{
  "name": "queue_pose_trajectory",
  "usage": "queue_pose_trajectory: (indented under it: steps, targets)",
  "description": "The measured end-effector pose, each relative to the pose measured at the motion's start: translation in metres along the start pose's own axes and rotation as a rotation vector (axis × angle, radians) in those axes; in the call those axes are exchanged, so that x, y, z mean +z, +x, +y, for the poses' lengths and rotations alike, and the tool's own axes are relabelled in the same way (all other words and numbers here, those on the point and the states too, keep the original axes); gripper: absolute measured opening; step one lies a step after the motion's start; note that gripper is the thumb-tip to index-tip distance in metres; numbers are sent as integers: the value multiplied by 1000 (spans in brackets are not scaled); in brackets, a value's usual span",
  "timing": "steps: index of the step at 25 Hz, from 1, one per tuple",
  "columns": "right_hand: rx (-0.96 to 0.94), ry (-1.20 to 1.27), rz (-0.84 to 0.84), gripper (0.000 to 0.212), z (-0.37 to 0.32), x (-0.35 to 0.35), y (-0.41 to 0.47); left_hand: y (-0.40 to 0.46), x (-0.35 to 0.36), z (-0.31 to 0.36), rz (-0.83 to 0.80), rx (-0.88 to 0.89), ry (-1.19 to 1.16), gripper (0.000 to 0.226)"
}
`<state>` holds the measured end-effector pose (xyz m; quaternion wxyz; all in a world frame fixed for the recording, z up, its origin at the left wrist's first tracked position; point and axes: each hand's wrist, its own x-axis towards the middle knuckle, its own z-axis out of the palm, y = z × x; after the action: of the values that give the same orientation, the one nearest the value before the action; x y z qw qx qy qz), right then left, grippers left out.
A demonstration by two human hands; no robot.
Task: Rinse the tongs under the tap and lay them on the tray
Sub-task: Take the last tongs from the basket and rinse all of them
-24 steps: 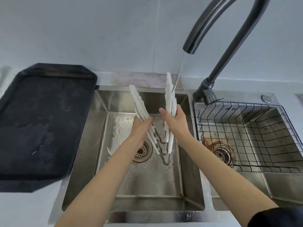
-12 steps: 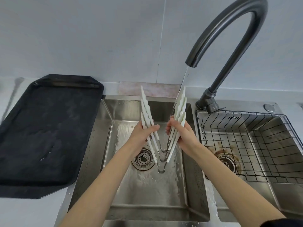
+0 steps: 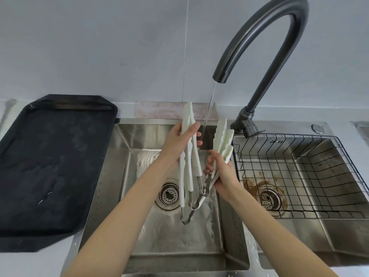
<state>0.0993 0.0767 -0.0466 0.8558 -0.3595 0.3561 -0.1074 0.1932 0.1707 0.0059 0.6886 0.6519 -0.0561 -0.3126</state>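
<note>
Several white plastic-armed tongs with steel spring loops (image 3: pixel 189 168) hang splayed over the left steel sink basin (image 3: pixel 123 156), beneath the tap's thin stream (image 3: pixel 207 116); they look light, stiff and probably wet-slick, best gripped mid-arm; left hand (image 3: pixel 179 144) curls round one bundle of arms, right hand (image 3: pixel 221 172) round the other, forearms reaching forward.

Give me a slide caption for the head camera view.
Both hands, left and right, hold white tongs spread under the running tap over the sink.
</note>
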Motion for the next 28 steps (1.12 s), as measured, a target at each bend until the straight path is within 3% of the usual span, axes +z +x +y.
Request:
queue_pose_trajectory:
  steps: [5,10,15,19,23,28]
  targets:
    - [-2,24,68,12,-5,-3,3,4,15,12,-91,147,176,8]
    - [-70,-4,178,15,-7,-8,2,3,22,12,-130,165,306,5]
    - [-153,-157,216,10,-2,-11,-4,7,31,10,-18,164,422,38]
    - [-338,-326,268,7,-6,-7,-11,13,34,17,78,141,435,54]
    - [-519,-512,319,17,-18,-1,-21,23,26,18,12,-48,210,46]
    - [-506,-638,316,18,-25,1,-22,20,8,-6,-68,-109,-34,35]
